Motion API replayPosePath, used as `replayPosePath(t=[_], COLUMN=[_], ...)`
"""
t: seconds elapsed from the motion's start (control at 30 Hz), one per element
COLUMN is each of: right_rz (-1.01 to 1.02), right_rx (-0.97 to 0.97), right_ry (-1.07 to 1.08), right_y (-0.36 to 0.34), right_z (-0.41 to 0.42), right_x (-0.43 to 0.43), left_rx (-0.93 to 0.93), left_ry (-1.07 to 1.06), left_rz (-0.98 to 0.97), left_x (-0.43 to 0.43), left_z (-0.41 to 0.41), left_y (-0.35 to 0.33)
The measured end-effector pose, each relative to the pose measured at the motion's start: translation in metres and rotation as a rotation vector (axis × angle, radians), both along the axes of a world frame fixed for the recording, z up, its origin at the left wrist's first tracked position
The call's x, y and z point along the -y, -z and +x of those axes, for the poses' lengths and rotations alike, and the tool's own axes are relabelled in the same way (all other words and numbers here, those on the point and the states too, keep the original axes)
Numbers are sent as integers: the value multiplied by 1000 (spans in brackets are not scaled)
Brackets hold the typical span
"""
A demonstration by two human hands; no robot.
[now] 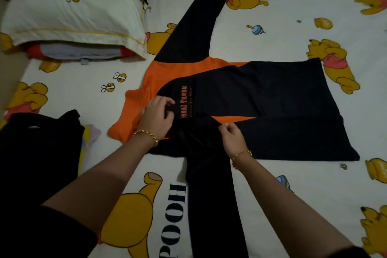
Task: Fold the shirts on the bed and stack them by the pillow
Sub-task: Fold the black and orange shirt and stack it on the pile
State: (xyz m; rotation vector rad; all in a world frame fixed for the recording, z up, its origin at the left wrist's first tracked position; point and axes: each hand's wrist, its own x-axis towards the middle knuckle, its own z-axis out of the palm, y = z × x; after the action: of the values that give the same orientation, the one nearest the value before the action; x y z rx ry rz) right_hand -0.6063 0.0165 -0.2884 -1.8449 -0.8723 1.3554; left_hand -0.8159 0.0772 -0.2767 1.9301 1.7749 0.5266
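Left hand (157, 119), right hand (232, 138) on black-orange shirt (272, 100); folded clothes (79, 51) beneath pillow (73, 16)

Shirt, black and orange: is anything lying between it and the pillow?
Nothing visible. Only bare printed sheet lies between the shirt and the pillow; folded clothes already sit at the pillow's near edge.

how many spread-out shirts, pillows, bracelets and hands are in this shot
black and orange shirt: 1
pillow: 1
gold bracelets: 2 (left bracelet, right bracelet)
hands: 2 (left hand, right hand, both pinching the shirt)
total: 6
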Motion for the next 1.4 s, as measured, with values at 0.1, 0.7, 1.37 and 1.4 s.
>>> replayPosePath(t=[0.1,0.7,1.37,1.4], right_rz=[22,-641,66,106], right_rx=[-49,-547,1121,1145], right_ry=[17,-470,-436,-433], right_y=[-7,-24,-21,-15], right_z=[7,160,273,270], right_x=[-7,2,-52,-46], left_rx=[-100,161,-58,-111], left_ry=[92,-181,-360,-364], left_rz=[-113,-193,-59,-33], left_x=[-13,0,-6,-2], left_z=[29,72,100,104], left_y=[2,45,41,39])
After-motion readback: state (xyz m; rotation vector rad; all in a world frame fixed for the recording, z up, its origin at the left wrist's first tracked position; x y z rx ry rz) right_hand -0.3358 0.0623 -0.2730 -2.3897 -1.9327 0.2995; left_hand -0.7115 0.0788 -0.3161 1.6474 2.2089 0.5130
